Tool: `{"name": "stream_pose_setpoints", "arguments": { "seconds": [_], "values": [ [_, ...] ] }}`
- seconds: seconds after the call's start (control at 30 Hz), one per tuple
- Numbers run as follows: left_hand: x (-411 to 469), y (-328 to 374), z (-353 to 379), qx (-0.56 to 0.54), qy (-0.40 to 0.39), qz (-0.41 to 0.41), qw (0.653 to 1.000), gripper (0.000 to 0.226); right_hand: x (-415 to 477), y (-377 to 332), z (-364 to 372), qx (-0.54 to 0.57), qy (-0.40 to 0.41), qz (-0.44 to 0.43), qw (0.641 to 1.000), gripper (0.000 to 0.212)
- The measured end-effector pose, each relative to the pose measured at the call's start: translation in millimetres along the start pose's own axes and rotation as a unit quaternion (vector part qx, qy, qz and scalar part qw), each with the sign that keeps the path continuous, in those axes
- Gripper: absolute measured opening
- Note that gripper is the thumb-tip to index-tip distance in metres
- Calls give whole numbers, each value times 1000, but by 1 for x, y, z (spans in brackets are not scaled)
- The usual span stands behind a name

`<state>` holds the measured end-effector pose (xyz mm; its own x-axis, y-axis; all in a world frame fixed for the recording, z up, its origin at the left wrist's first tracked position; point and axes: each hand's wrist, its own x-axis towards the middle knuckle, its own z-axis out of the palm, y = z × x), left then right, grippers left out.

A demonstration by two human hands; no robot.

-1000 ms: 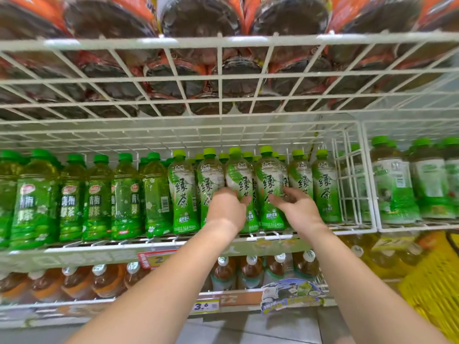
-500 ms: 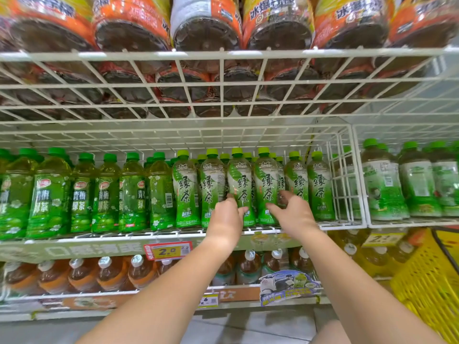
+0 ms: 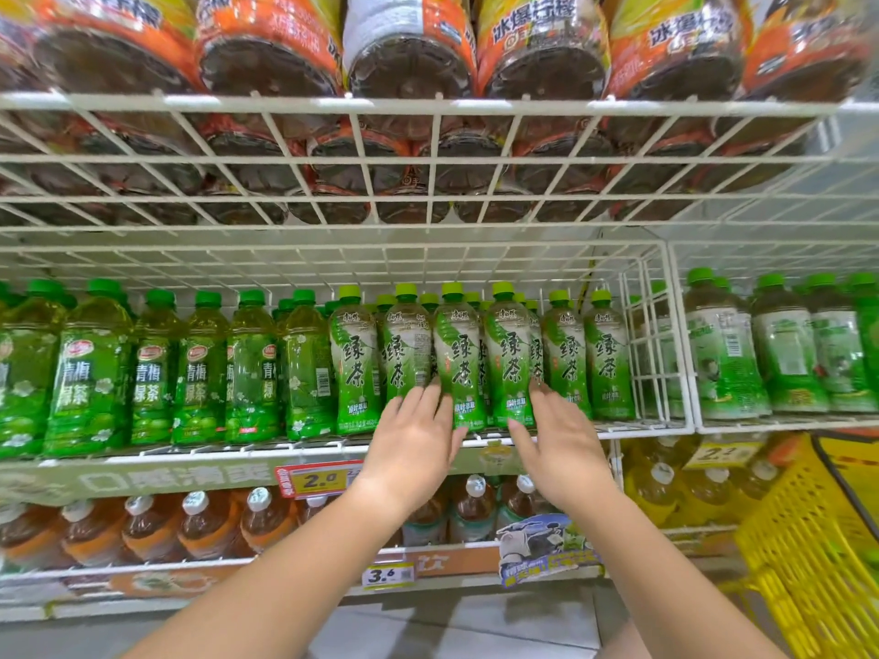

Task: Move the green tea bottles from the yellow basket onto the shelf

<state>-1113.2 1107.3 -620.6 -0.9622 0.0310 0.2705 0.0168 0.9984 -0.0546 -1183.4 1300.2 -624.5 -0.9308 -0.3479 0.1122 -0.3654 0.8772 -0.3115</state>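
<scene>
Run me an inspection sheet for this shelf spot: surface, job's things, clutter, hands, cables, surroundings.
Surface: white wire shelf, packed with upright bottles.
Job's things: green tea bottles stand in rows left of a wire divider; yellow basket at lower right, contents not visible.
Clutter: nothing seen.
Hands: left hand and right hand both open, straight fingers against the front green tea bottles.
Cables: nothing seen.
Surroundings: plum tea bottles to the left, orange-label bottles on the shelf above, brown tea bottles below, price tag on the shelf edge.
</scene>
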Motion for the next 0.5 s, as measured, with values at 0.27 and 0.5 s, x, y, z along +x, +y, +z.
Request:
{"name": "stream_pose_setpoints", "arguments": {
  "seconds": [0.27,0.5],
  "values": [
    [-33,-2,7,-28,-70,4,997,68,-35,14,14,-92,2,-80,993,72],
    [-50,-6,-13,2,-146,16,989,80,-56,6,-1,-110,-41,-55,992,81]
  ]
}}
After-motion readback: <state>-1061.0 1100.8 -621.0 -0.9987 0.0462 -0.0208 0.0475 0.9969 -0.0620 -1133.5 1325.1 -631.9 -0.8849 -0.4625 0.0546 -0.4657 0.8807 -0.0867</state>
